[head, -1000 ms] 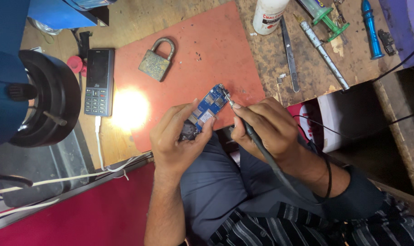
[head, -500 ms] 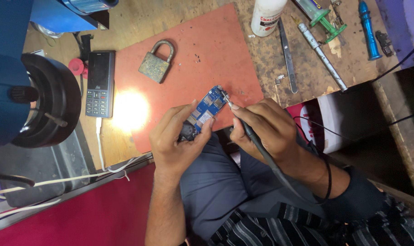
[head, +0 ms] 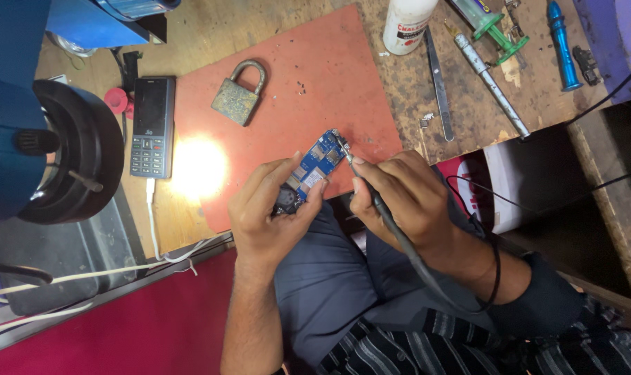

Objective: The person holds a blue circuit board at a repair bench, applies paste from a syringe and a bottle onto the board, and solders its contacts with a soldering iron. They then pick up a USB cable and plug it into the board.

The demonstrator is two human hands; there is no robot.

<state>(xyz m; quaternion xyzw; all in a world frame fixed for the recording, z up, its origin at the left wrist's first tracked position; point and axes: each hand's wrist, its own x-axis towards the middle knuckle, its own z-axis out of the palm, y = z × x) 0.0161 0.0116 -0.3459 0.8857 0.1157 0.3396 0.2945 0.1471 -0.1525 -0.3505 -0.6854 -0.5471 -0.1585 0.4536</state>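
From above, the left hand (head: 263, 208) is closed around the lower end of a small blue circuit board (head: 314, 165), thumb and fingers pinching it so that the upper half sticks out past the fingertips, tilted up and away toward the right hand. The right hand (head: 405, 198) is wrapped tight around a dark soldering iron (head: 371, 191), held like a pen; its tip touches the far top corner of the board, just beyond the left hand's hold. The iron's black cable runs back under the right wrist. The board hangs over the near edge of a red mat (head: 294, 104). Well beyond the left hand's hold lie a brass padlock (head: 239, 97) and, farther left, a black keypad phone (head: 152, 125). Beyond the right hand, tweezers (head: 438, 83) rest on the wooden bench (head: 211, 28).
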